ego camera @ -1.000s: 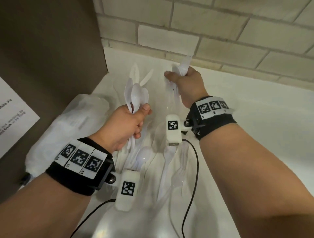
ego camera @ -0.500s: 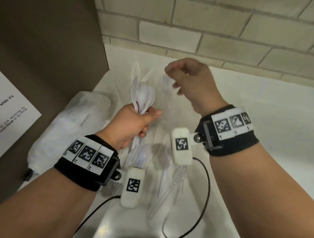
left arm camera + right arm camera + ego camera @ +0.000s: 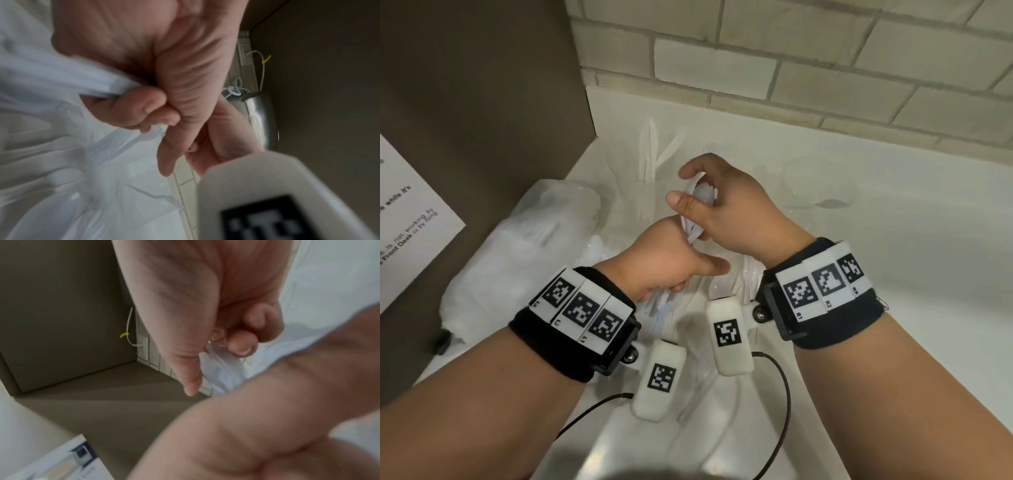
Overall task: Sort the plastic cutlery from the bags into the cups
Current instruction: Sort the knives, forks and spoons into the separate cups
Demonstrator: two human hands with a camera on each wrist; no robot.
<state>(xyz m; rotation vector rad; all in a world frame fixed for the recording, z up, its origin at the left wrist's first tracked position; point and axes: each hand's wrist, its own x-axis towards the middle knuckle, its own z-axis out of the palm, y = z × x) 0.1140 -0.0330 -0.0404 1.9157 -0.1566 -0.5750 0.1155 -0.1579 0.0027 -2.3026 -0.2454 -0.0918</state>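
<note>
A bundle of white plastic spoons [image 3: 700, 202] is held between both hands over the white counter. My left hand [image 3: 667, 263] grips the handles from below; its curled fingers [image 3: 141, 110] wrap the white handles [image 3: 51, 73]. My right hand [image 3: 722, 205] curls over the spoon bowls [image 3: 222, 368] from above, thumb stuck out to the left. Behind the hands a clear cup [image 3: 654, 150] holds upright white cutlery. A second clear cup [image 3: 822, 185] stands to the right. More loose cutlery [image 3: 698, 383] lies on clear film under my wrists.
A crumpled white plastic bag [image 3: 527, 246] lies at the left against a brown side panel [image 3: 482, 102] with a paper notice [image 3: 407, 222]. A brick wall [image 3: 791, 68] closes the back. Bare counter [image 3: 893, 274] extends to the right.
My right hand let go of the cutlery it held up at the back, drew back and now closes over the spoon bowls. My left hand lowered with the bundle.
</note>
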